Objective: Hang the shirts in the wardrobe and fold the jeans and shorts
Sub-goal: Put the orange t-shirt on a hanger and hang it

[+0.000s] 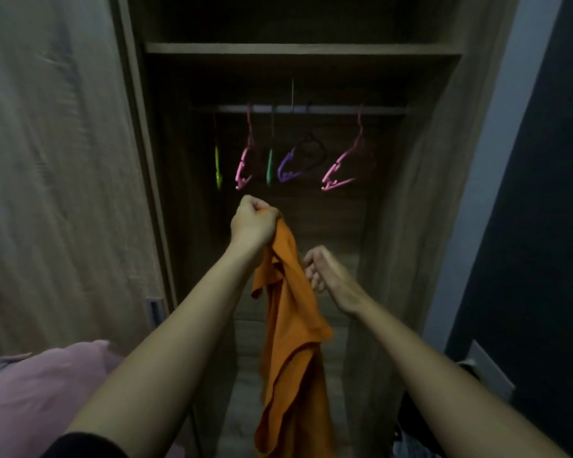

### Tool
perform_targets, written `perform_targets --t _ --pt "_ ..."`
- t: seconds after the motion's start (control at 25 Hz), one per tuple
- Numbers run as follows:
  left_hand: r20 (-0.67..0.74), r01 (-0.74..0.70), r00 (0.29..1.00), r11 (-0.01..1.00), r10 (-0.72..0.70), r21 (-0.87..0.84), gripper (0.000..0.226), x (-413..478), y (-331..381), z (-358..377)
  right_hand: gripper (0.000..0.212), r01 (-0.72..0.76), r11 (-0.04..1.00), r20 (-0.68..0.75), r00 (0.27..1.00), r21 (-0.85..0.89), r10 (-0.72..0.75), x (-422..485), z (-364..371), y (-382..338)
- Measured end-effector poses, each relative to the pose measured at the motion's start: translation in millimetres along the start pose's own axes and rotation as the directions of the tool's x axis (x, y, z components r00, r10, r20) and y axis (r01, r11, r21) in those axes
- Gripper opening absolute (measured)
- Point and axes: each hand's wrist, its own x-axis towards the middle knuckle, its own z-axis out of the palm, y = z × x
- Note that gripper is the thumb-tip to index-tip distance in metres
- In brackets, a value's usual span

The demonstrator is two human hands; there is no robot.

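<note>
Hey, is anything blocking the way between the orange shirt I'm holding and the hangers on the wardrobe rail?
Nothing visible does. The left hand grips the orange shirt just below the empty hangers on the rail. The wardrobe is open, with only bare space between them.

shirt (291,325) hem cut off btm | R fingers (312,276) grip unclear, blurred

Place: you stand in a home bedroom | evidence: open wooden wardrobe (411,160) with a shelf (301,48) and a rail (311,109) of coloured plastic hangers (339,175) | wood-grain door (63,160) at your left | pink bedding (40,391) at your lower left | dark wall (543,193) on your right
</note>
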Motion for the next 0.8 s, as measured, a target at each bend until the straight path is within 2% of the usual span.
perform_targets --t 0.08,0.16,0.24,0.32,0.4,0.44,0.52,0.56,0.6,0.68,0.72,0.76,0.8 --pt "-0.053 0.017 0.998 0.995 -0.022 -0.097 0.004 6 4 -2 0.045 -0.093 0.995 0.215 0.972 -0.035 0.098 -13 5 16" --pt "-0.105 0.048 0.992 0.983 -0.067 -0.177 0.004 14 2 -9 0.031 -0.091 0.99 0.301 0.946 -0.105 0.119 -19 12 34" --pt "-0.139 0.091 0.982 0.969 -0.125 -0.228 0.006 19 -5 -19 0.011 -0.083 0.995 0.187 0.978 -0.056 0.092 -14 19 40" --pt "-0.194 0.132 0.963 0.957 -0.185 -0.258 0.006 23 -12 -36 0.019 -0.152 0.984 -0.029 0.988 0.089 0.155 -6 19 30" --pt "-0.242 0.111 0.955 0.964 -0.17 -0.241 0.011 24 -19 -53 0.019 -0.166 0.972 -0.177 0.965 0.166 0.194 7 15 18" --pt "-0.261 0.091 0.957 0.985 -0.128 -0.149 0.019 21 -22 -61 0.016 -0.163 0.979 -0.205 0.961 0.121 0.185 11 12 9" --pt "-0.285 -0.005 0.956 0.979 0.064 0.202 0.036 10 -29 -68 0.017 -0.095 0.994 -0.195 0.975 0.05 0.103 19 12 -10" --pt "-0.25 -0.09 0.95 0.93 0.187 0.356 0.044 6 -35 -67 0.017 -0.045 0.998 -0.185 0.981 0.035 0.051 24 15 -19" --pt "-0.149 -0.201 0.946 0.883 0.287 0.424 0.049 1 -41 -64 0.016 0.003 1.0 -0.179 0.984 0.019 0.001 29 18 -27" --pt "0.2 -0.377 0.924 0.867 0.327 0.325 0.058 -9 -54 -53 0.014 0.056 0.998 -0.171 0.983 -0.023 -0.059 38 25 -39" --pt "0.344 -0.389 0.892 0.884 0.293 0.258 0.059 -13 -61 -46 0.014 0.062 0.997 -0.164 0.984 -0.045 -0.069 41 26 -43" --pt "0.406 -0.376 0.873 0.903 0.27 0.208 0.052 -16 -69 -41 0.013 0.064 0.995 -0.151 0.986 -0.072 -0.074 42 25 -45" --pt "0.406 -0.371 0.87 0.914 0.28 0.166 0.036 -17 -76 -37 0.013 0.064 0.993 -0.128 0.989 -0.095 -0.077 42 22 -48"
